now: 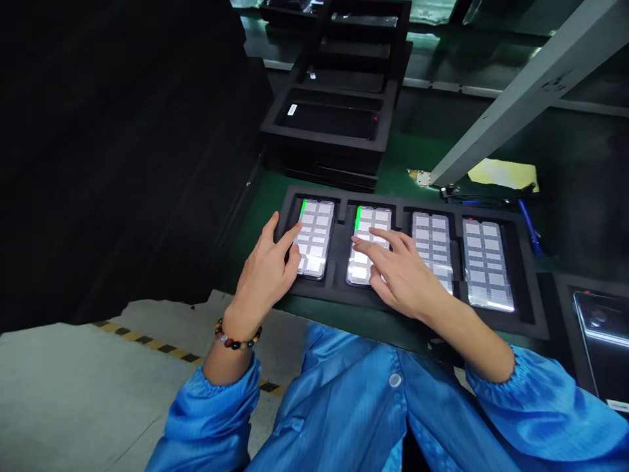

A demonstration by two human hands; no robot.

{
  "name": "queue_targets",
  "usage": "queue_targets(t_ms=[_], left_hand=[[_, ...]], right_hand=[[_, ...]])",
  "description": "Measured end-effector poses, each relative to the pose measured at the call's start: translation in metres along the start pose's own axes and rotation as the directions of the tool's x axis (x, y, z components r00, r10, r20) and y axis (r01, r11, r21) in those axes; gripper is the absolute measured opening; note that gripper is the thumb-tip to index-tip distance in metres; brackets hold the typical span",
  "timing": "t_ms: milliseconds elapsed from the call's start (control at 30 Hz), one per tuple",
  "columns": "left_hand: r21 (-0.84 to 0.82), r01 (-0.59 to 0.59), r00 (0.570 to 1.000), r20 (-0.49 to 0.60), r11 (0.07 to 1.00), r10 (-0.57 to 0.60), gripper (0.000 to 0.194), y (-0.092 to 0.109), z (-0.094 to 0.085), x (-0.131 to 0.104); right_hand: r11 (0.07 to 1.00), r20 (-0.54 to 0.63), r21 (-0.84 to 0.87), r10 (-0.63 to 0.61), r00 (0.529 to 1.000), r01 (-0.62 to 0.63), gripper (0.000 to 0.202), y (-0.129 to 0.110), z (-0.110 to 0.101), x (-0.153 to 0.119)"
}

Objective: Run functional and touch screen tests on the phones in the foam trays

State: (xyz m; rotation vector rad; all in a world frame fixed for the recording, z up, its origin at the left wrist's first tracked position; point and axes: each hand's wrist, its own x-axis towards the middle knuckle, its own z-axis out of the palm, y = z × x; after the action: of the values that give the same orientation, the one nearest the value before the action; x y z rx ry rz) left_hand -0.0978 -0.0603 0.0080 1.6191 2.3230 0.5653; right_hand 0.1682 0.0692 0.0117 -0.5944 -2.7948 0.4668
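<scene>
A black foam tray [339,272] on the bench holds several lit smartphones in a row, each showing a grid of pale boxes. My left hand [265,269], fingers apart, rests at the left edge of the leftmost smartphone [317,239]. One fingertip of it reaches the screen's left side. Over the second smartphone [361,262] is my right hand [398,265], its fingers stretched out at the screen. Both of these screens carry a green strip at the top left. The third smartphone [432,236] is partly behind my right hand. The fourth smartphone [488,262] lies uncovered at the right.
A stack of black trays [324,134] with dark phones stands behind. A grey slanted post [521,92] rises at the right, near yellow paper [506,174] and a blue pen-like object [529,226]. Another tray with a dark phone [604,334] is at far right. Black cloth [122,144] hangs left.
</scene>
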Motion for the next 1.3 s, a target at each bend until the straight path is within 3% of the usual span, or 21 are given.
queue_targets(t_ms=[233,333,533,733,867,1000,1300], left_hand=[[0.077,-0.006,0.999,-0.052,0.997,0.01,0.052,-0.006,0.003,-0.033],[0.094,-0.054,0.992,-0.108,0.994,0.064,0.049,-0.009,0.005,-0.043],[0.08,-0.192,0.945,-0.255,0.978,0.206,0.044,-0.017,0.01,-0.059],[0.091,-0.255,0.894,-0.358,0.963,0.27,0.037,-0.024,0.017,-0.066],[0.109,-0.262,0.88,-0.38,0.959,0.284,0.035,-0.027,0.018,-0.064],[0.109,-0.355,0.846,-0.385,0.928,0.369,0.035,-0.032,0.014,-0.058],[0.121,-0.5,0.828,-0.224,0.858,0.514,0.033,-0.014,0.008,-0.042]], right_hand=[[0.995,0.04,0.065,-0.08,0.996,0.077,0.05,-0.015,0.001,-0.017],[0.991,0.053,0.094,-0.105,0.993,0.1,0.049,-0.019,0.001,-0.023],[0.98,0.031,0.127,-0.161,0.986,0.156,0.055,-0.024,0.003,-0.033],[0.974,0.008,0.141,-0.181,0.983,0.178,0.055,-0.027,0.004,-0.036],[0.977,-0.03,0.142,-0.153,0.988,0.156,0.052,-0.026,0.002,-0.041],[0.988,-0.043,0.124,-0.09,0.995,0.094,0.054,-0.02,-0.005,-0.053],[0.997,-0.051,0.073,0.011,0.999,-0.007,0.056,-0.016,-0.022,-0.072]])
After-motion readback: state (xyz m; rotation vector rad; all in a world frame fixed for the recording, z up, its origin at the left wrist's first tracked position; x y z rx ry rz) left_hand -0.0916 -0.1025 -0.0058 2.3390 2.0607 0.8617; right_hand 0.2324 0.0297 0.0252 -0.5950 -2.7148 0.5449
